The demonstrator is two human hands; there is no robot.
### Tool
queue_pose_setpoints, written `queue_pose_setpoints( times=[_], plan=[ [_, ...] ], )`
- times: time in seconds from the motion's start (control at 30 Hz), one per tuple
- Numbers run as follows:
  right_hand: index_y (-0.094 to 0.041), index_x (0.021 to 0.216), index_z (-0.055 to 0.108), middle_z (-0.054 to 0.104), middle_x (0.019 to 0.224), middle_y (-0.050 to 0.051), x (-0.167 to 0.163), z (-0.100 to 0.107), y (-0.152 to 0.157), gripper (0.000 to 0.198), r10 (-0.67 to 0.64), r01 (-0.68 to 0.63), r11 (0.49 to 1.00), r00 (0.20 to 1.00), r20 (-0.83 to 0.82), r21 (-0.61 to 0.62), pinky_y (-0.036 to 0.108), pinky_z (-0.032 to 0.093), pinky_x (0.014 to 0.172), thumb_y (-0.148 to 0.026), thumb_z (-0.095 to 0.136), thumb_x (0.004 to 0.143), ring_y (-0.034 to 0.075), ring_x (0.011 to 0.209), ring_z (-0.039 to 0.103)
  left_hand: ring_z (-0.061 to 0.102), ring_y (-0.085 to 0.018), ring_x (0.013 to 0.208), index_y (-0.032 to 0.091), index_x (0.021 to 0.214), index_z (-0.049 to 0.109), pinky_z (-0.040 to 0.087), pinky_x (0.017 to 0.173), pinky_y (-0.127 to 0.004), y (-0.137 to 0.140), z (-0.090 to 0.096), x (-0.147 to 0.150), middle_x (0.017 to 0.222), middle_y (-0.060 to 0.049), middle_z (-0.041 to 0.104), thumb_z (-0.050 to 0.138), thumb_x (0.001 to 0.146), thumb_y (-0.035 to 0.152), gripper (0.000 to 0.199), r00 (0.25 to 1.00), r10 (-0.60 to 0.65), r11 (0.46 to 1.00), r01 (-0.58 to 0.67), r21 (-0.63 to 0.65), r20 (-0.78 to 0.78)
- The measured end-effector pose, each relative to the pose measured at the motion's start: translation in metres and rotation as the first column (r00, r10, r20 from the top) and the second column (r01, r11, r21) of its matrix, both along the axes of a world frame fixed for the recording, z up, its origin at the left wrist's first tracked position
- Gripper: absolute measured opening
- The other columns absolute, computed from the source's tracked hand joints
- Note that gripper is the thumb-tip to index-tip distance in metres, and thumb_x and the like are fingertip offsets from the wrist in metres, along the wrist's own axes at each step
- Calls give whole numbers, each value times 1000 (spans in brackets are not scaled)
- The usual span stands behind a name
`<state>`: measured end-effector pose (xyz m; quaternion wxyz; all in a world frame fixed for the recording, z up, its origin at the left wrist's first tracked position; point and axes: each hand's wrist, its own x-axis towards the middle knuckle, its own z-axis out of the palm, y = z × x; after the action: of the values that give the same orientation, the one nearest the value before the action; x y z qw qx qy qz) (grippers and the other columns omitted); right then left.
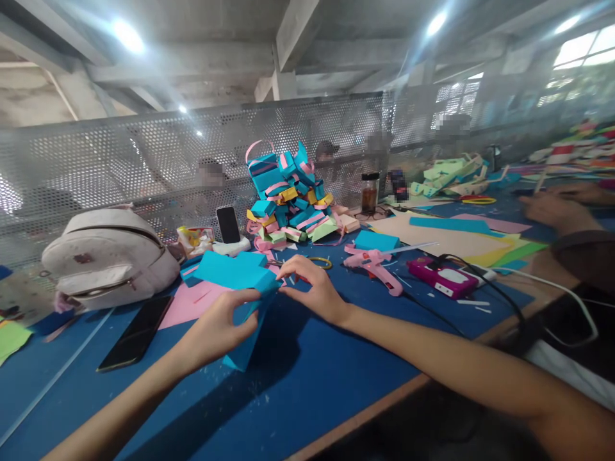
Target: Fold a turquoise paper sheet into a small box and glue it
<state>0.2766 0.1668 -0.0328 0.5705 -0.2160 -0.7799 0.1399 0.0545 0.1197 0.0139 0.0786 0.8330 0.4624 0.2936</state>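
A folded blue paper box is held upright on the table, flaps spread at its top. My left hand is closed on its near side, thumb and fingers around the paper. At the right top edge, my right hand pinches the box's corner between thumb and fingertips. Pink paper lies behind my left hand. Just beyond my right hand are scissors with yellow-rimmed handles, partly hidden. A pink hot glue gun rests to the right, beside another blue paper piece.
A pile of coloured paper boxes stands against the perforated metal screen. On the left are a white backpack and a black phone. A magenta power strip with cables lies right. Another person's hand is at far right.
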Motion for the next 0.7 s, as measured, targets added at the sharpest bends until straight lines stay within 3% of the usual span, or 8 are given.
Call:
queue_pose_setpoints(
  times=[0.13,0.27,0.4,0.53,0.7],
  plan=[
    [-27,103,65,65,104,5,1,10,-6,11,-4,2,993,1000,20,117,36,50,89,-29,63,92,21,101,61,70,-21,77,25,87,73,53,68,-26,-3,21,-2,83,-2,76,48,83,27,25,982,-115,992,120,29,-150],
    [-30,111,64,63,111,4,-2,25,-9,19,-4,-4,984,999,43,178,39,49,98,-27,62,92,22,110,60,58,-15,55,23,71,66,42,54,-22,-3,44,-6,61,0,65,44,88,24,27,956,-125,974,169,153,-266],
    [-33,128,55,55,130,4,-10,32,-8,40,-26,16,987,997,66,160,41,45,106,-21,63,91,23,126,53,59,-16,63,23,77,65,42,58,-24,0,51,-13,66,-2,64,41,92,19,29,932,-141,904,259,341,-334],
    [-38,145,40,43,151,0,-18,15,-1,63,-13,5,999,990,141,53,43,40,113,-18,63,90,24,138,42,66,-17,84,22,95,68,50,81,-29,5,28,-20,83,-4,70,39,96,17,29,918,-210,885,325,333,-337],
    [-35,142,47,59,138,1,-22,-17,9,61,-9,11,1000,972,234,-11,42,43,109,-15,65,87,22,129,54,69,-18,81,22,95,71,53,78,-28,11,-17,-25,86,-4,74,47,96,23,24,968,-118,936,183,301,-222]
  ],
)
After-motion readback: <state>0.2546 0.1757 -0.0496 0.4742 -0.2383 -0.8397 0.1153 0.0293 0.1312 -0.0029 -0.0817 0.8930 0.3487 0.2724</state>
